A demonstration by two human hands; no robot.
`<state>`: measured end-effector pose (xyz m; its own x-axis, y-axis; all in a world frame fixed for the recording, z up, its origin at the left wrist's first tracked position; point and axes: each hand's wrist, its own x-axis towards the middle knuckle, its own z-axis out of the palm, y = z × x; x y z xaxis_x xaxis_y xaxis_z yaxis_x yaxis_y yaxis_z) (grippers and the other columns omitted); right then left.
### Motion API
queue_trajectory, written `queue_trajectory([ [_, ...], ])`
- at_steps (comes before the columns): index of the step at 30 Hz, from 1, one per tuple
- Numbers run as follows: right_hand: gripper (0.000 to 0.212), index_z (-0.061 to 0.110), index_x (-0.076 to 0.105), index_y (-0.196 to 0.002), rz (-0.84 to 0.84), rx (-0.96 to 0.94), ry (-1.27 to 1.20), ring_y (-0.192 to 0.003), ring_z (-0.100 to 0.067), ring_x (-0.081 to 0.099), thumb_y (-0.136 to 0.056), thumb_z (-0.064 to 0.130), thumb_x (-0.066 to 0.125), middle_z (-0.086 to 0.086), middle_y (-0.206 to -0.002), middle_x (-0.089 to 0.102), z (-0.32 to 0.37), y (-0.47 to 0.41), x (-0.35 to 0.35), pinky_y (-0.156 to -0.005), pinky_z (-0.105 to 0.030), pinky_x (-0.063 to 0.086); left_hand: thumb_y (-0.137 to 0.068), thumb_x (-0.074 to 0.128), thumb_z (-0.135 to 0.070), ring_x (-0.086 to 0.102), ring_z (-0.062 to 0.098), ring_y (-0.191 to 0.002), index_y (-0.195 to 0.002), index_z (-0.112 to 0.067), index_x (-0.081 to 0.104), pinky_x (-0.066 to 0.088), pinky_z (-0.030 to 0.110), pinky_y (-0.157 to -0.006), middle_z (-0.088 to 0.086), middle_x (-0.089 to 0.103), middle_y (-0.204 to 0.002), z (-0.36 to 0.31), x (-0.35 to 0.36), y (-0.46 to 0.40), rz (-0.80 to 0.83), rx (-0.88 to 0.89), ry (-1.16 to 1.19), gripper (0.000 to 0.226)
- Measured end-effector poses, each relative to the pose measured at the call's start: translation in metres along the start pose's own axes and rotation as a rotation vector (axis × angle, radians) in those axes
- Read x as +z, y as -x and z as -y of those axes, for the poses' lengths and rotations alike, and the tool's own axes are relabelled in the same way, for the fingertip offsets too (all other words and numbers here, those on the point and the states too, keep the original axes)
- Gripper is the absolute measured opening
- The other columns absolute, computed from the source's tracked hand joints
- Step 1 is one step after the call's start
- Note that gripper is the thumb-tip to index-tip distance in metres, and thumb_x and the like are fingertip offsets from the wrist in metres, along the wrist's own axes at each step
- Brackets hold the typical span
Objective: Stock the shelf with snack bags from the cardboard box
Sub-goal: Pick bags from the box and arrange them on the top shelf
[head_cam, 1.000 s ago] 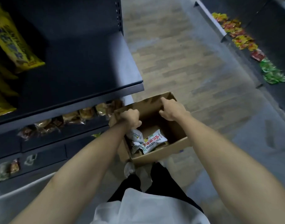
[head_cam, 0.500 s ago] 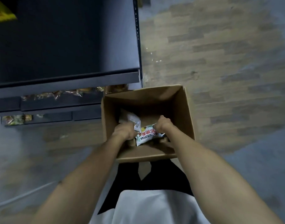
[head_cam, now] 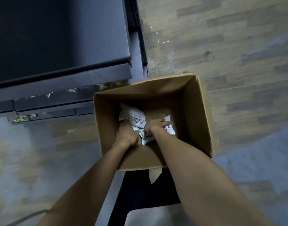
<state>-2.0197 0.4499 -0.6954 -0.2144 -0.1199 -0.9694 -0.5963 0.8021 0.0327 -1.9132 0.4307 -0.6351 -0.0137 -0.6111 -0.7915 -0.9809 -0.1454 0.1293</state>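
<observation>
Deep in the box [head_cam: 195,111], our left hand [head_cam: 126,133] and right hand [head_cam: 154,125] curl fingers around crinkly bags [head_cam: 136,118]; loose pinches could let them slip back down before reaching the shelf [head_cam: 61,74].

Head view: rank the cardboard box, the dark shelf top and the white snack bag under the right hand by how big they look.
1. Dark shelf top, cut off by the frame.
2. Cardboard box.
3. White snack bag, partly hidden by the right hand.
The shelf sits nearer the camera than the box, so their true order is unsure.
</observation>
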Motion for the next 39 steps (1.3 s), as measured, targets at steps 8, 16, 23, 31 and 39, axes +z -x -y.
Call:
queue_trajectory([
  [8,0.075,0.006,0.011,-0.153,-0.353,0.03,-0.333,-0.145,-0.043,0.009,-0.093,0.01,0.056,-0.012,-0.162,-0.008,0.003,-0.014,0.011,-0.115,-0.046,0.02,-0.087,0.055,-0.02,0.045,0.036,-0.119,-0.147,-0.018,0.033,0.039,0.042,-0.097,0.013,0.04,-0.142,0.001,0.016,-0.006,-0.241,0.273,-0.017,0.064],
  [16,0.054,0.015,0.031,-0.15,-0.558,-0.286,-0.079,-0.141,-0.034,0.025,-0.097,0.012,0.044,-0.02,-0.153,0.023,-0.04,-0.025,-0.037,-0.113,-0.04,0.028,-0.081,0.057,-0.005,0.05,0.039,-0.114,-0.138,-0.005,0.039,0.044,0.043,-0.094,0.016,0.043,-0.137,-0.016,0.006,-0.014,-0.344,0.475,0.016,0.06],
  [23,0.058,0.034,0.026,-0.149,-0.484,-0.024,-0.274,-0.125,-0.034,0.039,-0.098,0.023,0.05,-0.012,-0.147,0.025,-0.035,-0.022,-0.022,-0.094,-0.043,0.042,-0.086,0.064,-0.016,0.05,0.037,-0.121,-0.134,-0.009,0.042,0.04,0.039,-0.098,0.018,0.052,-0.132,-0.055,0.011,-0.024,-0.438,0.102,0.52,0.053],
  [31,0.063,0.011,0.016,-0.152,-0.525,0.044,-0.244,-0.125,-0.034,0.044,-0.101,0.029,0.048,-0.018,-0.144,0.036,-0.024,-0.043,-0.021,-0.09,-0.043,0.047,-0.074,0.078,-0.023,0.05,0.033,-0.123,-0.142,-0.025,0.042,0.041,0.047,-0.104,0.017,0.053,-0.129,-0.064,0.052,-0.044,-0.497,0.023,0.732,0.077],
  [39,0.054,0.009,0.014,-0.153,-0.498,-0.059,-0.1,-0.133,-0.036,0.036,-0.103,0.014,0.035,-0.016,-0.152,0.026,-0.039,-0.044,-0.031,-0.096,-0.045,0.045,-0.073,0.068,-0.059,0.052,0.039,-0.121,-0.148,-0.014,0.014,0.041,0.043,-0.101,0.024,0.051,-0.134,-0.081,0.052,-0.069,-0.534,-0.156,0.701,0.103],
])
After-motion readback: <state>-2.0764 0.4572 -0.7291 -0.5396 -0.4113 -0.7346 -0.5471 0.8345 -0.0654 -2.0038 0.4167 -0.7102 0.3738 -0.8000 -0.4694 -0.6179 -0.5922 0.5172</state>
